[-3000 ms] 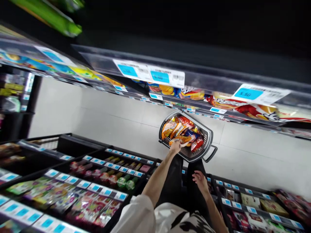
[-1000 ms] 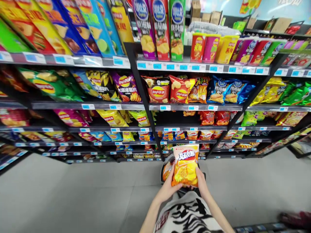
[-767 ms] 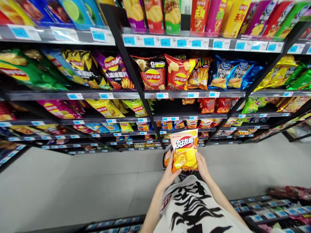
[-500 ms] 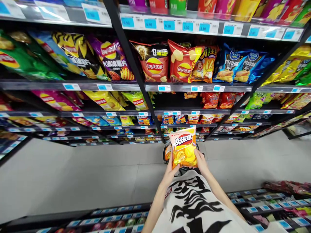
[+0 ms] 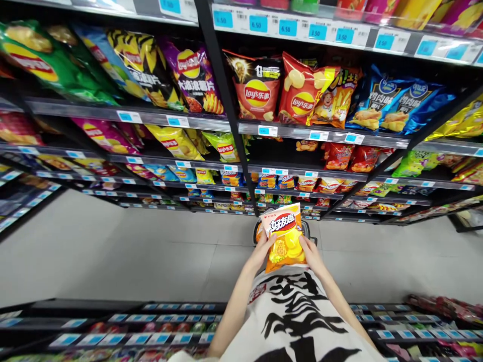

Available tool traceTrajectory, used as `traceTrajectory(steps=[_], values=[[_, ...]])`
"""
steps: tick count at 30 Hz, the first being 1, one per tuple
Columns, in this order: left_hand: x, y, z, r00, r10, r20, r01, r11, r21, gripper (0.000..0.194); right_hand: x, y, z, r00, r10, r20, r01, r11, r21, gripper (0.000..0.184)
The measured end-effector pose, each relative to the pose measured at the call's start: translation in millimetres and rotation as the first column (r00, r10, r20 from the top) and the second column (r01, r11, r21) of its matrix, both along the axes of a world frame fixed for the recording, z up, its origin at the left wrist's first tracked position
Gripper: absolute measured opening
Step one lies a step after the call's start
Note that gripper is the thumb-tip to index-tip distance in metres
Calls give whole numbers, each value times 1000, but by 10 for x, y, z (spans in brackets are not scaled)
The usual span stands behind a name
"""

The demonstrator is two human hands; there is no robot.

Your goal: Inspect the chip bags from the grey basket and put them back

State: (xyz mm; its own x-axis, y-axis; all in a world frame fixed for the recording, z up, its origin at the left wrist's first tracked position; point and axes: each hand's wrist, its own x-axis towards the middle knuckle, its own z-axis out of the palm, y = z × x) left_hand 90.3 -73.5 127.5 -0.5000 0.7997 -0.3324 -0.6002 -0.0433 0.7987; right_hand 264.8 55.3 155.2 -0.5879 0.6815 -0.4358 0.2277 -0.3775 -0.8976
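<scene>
An orange and yellow bag of potato chips (image 5: 286, 236) with a pale top is held in front of my body, its printed front facing up. My left hand (image 5: 262, 250) grips its left edge, with the thumb lying over the front. On the opposite edge, my right hand (image 5: 310, 250) has hold of the bag with its thumb on the front. Beneath the bag, a dark shopping basket (image 5: 313, 241) shows in part, with an orange package (image 5: 259, 232) at its left side. The bag hides most of the basket.
A tall black shelf rack (image 5: 204, 123) filled with chip bags stands ahead. Red Lay's bags (image 5: 257, 95) and blue bags (image 5: 381, 100) sit on an upper shelf. Grey floor (image 5: 151, 251) runs left and right. Another low shelf (image 5: 143, 319) lies behind me.
The bag has come slightly closer to my body and tilted a little. My left thumb has moved up onto its front. The view has shifted, so the shelves appear larger.
</scene>
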Motion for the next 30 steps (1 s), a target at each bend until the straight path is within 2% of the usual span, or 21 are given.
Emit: traceTrajectory(steps=[3, 6, 9, 12, 15, 20, 24, 27, 30], values=[[40, 189, 21, 987, 111, 120, -102, 992, -78, 79, 5, 0, 4, 999, 45, -4, -45, 997, -60, 53], [14, 325, 65, 973, 211, 94, -199, 973, -120, 75, 16, -19, 4, 996, -10, -86, -4, 988, -157, 57], [-71, 412, 149, 955, 288, 72, -281, 955, -95, 74, 37, -79, -25, 959, -109, -261, 28, 955, -297, 64], [-149, 483, 222, 939, 344, 14, -342, 937, -70, 72, 43, -155, -64, 931, -128, -342, -1, 936, -352, 55], [-165, 551, 250, 934, 350, -76, -355, 932, -71, 71, -3, -189, -85, 959, -89, -269, -5, 944, -331, 51], [-105, 614, 281, 942, 320, -101, -326, 944, -55, 71, -97, -183, -107, 975, -150, -166, 67, 904, -423, 49], [-80, 612, 293, 926, 332, -180, -350, 934, -74, 69, -98, -231, -161, 985, -97, -142, 15, 871, -490, 46], [-68, 612, 267, 914, 337, -227, -357, 933, -54, 68, -95, -268, -207, 980, -133, -148, 38, 856, -515, 45], [-49, 622, 249, 917, 338, -210, -357, 932, -58, 68, -106, -283, -240, 975, -163, -151, 62, 852, -520, 44]])
